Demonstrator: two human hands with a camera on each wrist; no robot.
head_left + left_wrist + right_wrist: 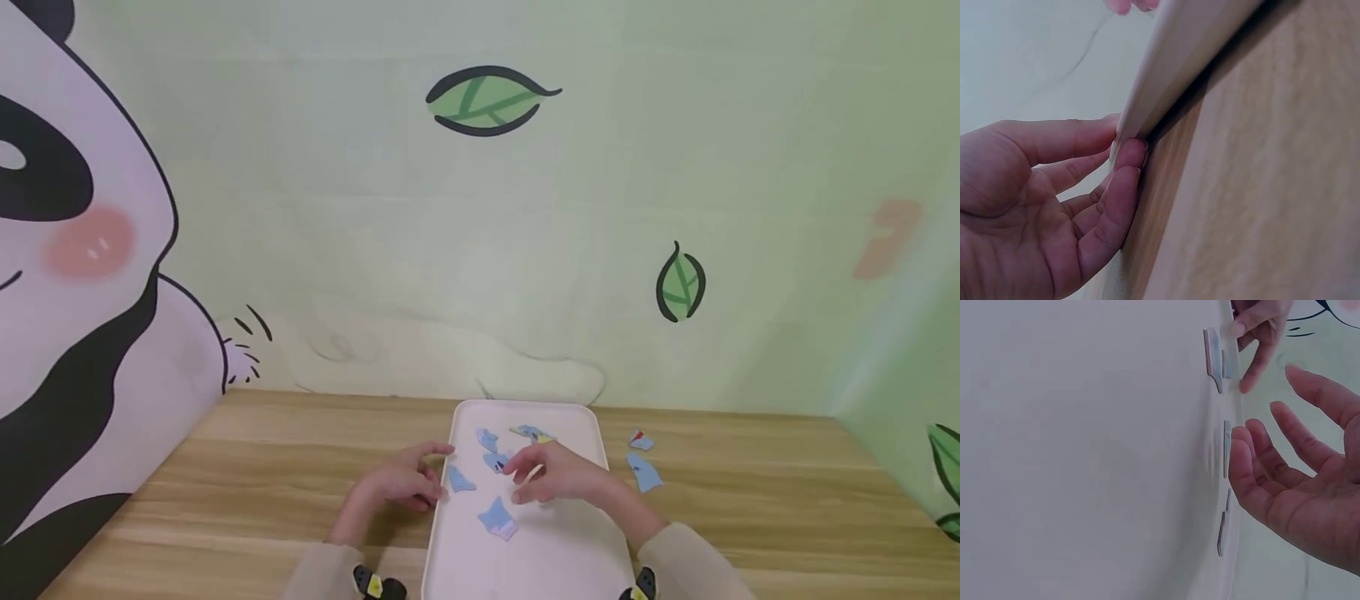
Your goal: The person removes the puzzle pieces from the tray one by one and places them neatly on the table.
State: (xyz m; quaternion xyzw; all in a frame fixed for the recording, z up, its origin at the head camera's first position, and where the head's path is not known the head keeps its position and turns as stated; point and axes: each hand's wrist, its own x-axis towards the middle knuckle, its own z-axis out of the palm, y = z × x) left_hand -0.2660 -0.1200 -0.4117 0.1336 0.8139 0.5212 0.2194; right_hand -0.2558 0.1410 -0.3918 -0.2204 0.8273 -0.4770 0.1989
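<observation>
Flat blue puzzle pieces with irregular edges lie on a white tray (555,558). My left hand (405,482) holds the tray's left rim, thumb against the edge and fingers curled at its side, as the left wrist view shows. Close by that rim is a plain blue piece (461,479). Over the tray's middle, my right hand (562,477) hovers with loosely bent fingers and nothing between them. Its fingertips are near a blue piece with dark marks (495,462). Nearer me lies a blue and lilac piece (498,520). The right wrist view shows the pieces edge-on.
Farther back on the tray are a small blue piece (487,439) and a blue, green and yellow one (529,432), partly behind my right hand. Two pieces, one with red (641,440) and one blue (644,472), lie on the wooden table (300,467). A painted wall (360,208) stands behind.
</observation>
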